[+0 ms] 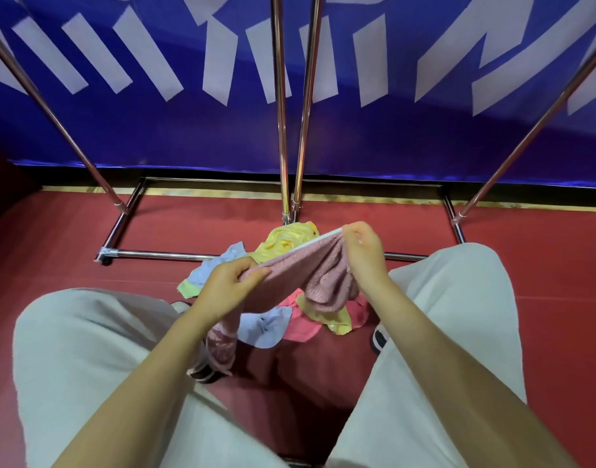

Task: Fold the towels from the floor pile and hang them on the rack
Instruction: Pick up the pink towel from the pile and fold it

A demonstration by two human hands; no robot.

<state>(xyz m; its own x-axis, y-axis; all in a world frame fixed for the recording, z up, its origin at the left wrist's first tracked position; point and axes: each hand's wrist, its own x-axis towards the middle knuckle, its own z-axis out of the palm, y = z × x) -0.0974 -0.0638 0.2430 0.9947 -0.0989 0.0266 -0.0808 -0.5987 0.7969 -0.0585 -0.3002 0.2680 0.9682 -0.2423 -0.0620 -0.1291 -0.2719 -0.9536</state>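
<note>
We pinch the dusty-pink towel (310, 268) by its top edge, left hand (227, 285) and right hand (364, 251) apart, stretching it above the floor pile (283, 324) to align a fold; rack (283, 106) stands behind.

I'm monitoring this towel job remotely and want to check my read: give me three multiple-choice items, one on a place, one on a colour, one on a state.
1. Where is the towel pile?
A. On the red floor by the rack's base
B. On the rack's top bar
C. In a basket

2. What colour is the held towel?
A. Green
B. Dusty pink
C. White

3. How is the held towel gripped?
A. Left hand only
B. Lying loose on a knee
C. Both hands pinch its top edge

Answers:
1 A, it lies on the floor before the rack.
2 B, its cloth is pink.
3 C, the left hand and right hand each pinch one end.
</note>
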